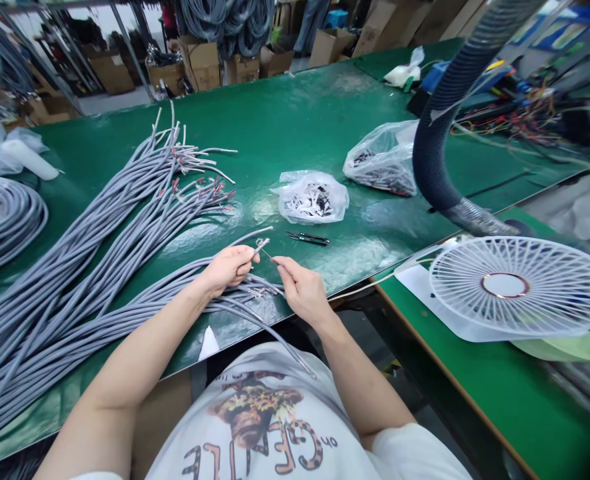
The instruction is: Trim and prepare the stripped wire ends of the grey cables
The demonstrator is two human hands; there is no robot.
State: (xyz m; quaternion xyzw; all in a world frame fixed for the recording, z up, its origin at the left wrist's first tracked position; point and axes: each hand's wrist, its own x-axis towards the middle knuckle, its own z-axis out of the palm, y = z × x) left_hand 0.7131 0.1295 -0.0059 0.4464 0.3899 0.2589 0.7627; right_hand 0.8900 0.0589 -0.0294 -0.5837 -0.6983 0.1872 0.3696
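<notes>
My left hand (227,267) is shut around the end of a grey sheathed cable (247,241), with its stripped tip (262,247) poking out past the fingers. My right hand (299,290) faces it, and its thumb and forefinger pinch a thin wire strand (271,257) from that tip. Under my wrists runs a loose bundle of grey cables (125,287), whose stripped ends (199,180) show small red and bare cores. Black-handled wire cutters (307,238) lie just beyond my right hand, untouched.
A plastic bag of small black and white pieces (312,199) and a fuller bag (385,160) lie on the green bench mat (295,120). A cable coil (5,220) sits left. A ribbed duct hose (439,127) hangs right, above a white fan guard (519,287).
</notes>
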